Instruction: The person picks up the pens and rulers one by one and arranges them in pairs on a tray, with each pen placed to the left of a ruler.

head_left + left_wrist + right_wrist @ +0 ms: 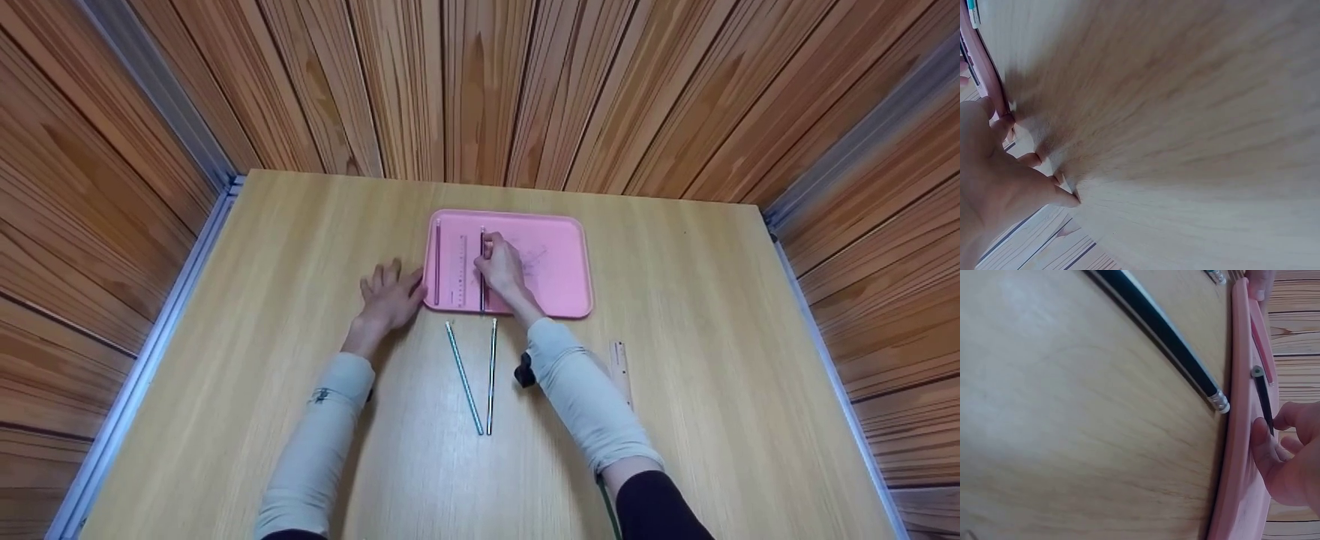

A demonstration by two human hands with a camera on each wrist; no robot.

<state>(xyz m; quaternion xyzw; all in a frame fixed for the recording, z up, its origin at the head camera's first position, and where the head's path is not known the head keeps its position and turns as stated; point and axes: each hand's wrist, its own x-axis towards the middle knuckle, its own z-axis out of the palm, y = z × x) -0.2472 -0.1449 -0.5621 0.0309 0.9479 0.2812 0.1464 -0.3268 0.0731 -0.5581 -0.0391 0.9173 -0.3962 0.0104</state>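
Observation:
My right hand (501, 266) pinches a dark pencil (1264, 396) between thumb and fingers. This pencil lies lengthwise over the pink tray (559, 292), its near end by the front rim. Spread out flat, my left hand (391, 300) rests on the table, its thumb side at the tray's left edge. Another slim dark pencil (438, 262) lies along the tray's left side. Beside it is a strip with ruler markings (462, 274); whether it is loose or printed cannot be told. In front of the tray lie a teal pencil (463, 375) and a dark pencil (492, 375) with a white eraser.
A pale ruler (619, 364) lies on the wooden table (697, 315), partly hidden by my right forearm. Wood-panelled walls (480, 90) stand behind and on both sides of the table. A green cable (609, 510) hangs at my right sleeve.

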